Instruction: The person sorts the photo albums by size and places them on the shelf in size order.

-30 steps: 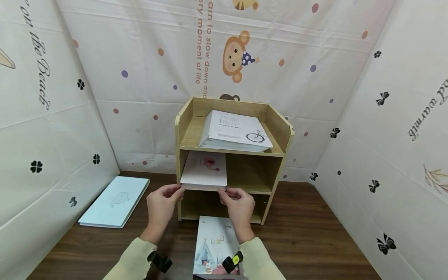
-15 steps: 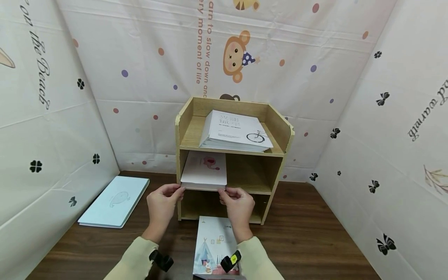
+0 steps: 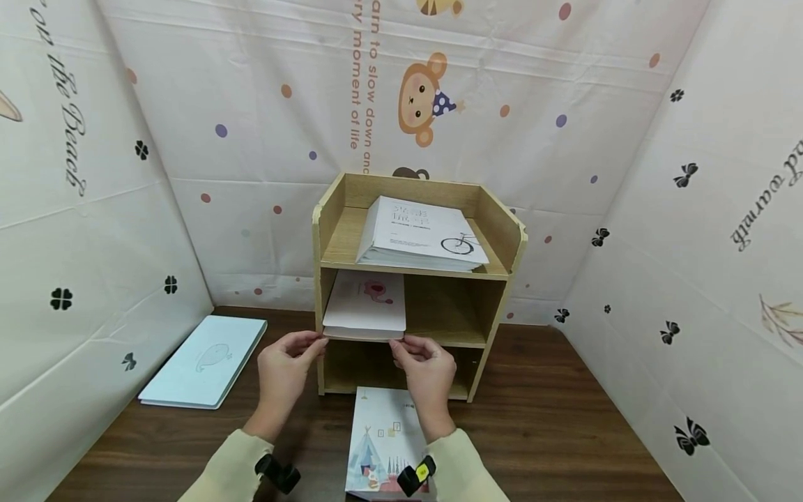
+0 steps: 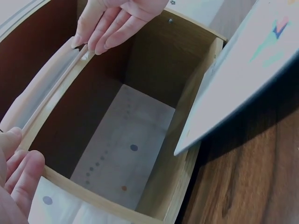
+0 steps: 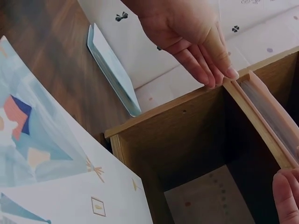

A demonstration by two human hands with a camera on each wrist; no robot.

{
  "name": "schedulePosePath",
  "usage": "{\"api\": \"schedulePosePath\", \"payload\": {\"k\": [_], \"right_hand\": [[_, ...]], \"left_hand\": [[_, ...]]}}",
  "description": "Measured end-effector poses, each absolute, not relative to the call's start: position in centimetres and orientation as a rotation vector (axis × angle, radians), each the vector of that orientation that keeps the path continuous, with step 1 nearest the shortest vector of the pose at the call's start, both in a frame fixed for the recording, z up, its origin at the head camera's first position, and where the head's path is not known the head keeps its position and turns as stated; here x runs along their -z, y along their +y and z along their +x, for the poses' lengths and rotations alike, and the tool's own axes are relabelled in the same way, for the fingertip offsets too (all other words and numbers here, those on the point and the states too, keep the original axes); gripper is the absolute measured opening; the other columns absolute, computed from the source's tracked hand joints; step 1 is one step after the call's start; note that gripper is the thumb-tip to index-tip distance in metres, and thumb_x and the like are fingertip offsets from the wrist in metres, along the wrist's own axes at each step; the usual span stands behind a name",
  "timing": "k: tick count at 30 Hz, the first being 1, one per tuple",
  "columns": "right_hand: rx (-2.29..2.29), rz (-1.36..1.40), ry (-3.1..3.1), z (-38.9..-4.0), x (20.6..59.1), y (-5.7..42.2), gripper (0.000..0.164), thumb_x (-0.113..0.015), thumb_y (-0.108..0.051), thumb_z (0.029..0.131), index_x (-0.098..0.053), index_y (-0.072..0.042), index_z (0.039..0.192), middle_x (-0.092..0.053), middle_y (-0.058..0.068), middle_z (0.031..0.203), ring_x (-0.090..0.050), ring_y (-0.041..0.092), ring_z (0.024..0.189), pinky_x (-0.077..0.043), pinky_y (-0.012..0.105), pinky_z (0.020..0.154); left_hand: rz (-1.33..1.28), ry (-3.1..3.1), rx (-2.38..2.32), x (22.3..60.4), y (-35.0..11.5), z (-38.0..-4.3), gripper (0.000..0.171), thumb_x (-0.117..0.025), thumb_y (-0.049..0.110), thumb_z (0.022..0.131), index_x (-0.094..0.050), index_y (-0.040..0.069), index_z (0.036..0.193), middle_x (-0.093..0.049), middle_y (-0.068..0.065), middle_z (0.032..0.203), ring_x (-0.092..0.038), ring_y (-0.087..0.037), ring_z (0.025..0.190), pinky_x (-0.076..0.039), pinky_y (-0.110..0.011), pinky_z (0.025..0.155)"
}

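A white notebook [image 3: 364,307] with a pink elephant on its cover lies on the left of the middle shelf, its near edge about level with the board's front. My left hand [image 3: 287,366] pinches its near left corner with thumb and fingertips. At the near right corner, my right hand [image 3: 426,373] pinches it the same way. From the left wrist, the right thumb and fingertips show around the corner of the notebook's edge [image 4: 44,84]. The right wrist view has the left hand [image 5: 184,44] with its thumb tip at the shelf board's end. The notebook's far end is in shadow.
The wooden shelf unit [image 3: 495,328] carries a stack of white books [image 3: 420,233] with a bicycle picture on top. A tent-picture book [image 3: 383,446] stands between my forearms, before the bottom compartment. A pale blue notebook [image 3: 207,362] lies on the dark table [image 3: 552,418] at left.
My left hand has shifted slightly left and down at the notebook's corner. The right hand and the notebook have hardly moved.
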State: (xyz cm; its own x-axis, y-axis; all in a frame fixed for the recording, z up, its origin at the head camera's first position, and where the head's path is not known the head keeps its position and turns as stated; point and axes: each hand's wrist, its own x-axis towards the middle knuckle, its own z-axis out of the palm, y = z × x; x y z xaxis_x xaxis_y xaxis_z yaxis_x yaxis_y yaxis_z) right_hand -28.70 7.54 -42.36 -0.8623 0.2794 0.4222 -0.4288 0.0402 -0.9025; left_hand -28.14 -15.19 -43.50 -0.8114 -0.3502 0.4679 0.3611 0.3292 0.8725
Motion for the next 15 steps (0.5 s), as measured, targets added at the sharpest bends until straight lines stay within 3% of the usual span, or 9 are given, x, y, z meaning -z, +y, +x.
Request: {"api": "schedulePosePath", "payload": {"k": [10, 15], "right_hand": [[-1.858, 0.213, -2.012, -27.4, 42.7, 7.0, 0.023, -0.091, -0.027, 0.078, -0.081, -0.015, 0.095, -0.079, 0.004, 0.091, -0.074, 0.012, 0.080, -0.061, 0.020, 0.070], [-1.930, 0.282, -2.072, -27.0, 43.5, 6.1, 0.027, -0.090, -0.026, 0.080, -0.080, -0.013, 0.101, -0.079, 0.009, 0.100, -0.075, 0.013, 0.087, -0.061, 0.020, 0.075]], "left_hand": [[-0.074, -2.164, 1.442, 43.6, -17.3, -26.8, 0.028, -0.084, 0.022, 0.086, -0.076, 0.009, 0.109, -0.079, -0.006, 0.103, -0.070, 0.001, 0.087, -0.055, -0.009, 0.074], [-0.151, -2.252, 1.411, 44.1, -18.6, -26.0, 0.036, -0.082, 0.026, 0.089, -0.072, 0.010, 0.120, -0.078, -0.008, 0.112, -0.071, -0.005, 0.096, -0.055, -0.009, 0.079]]}}
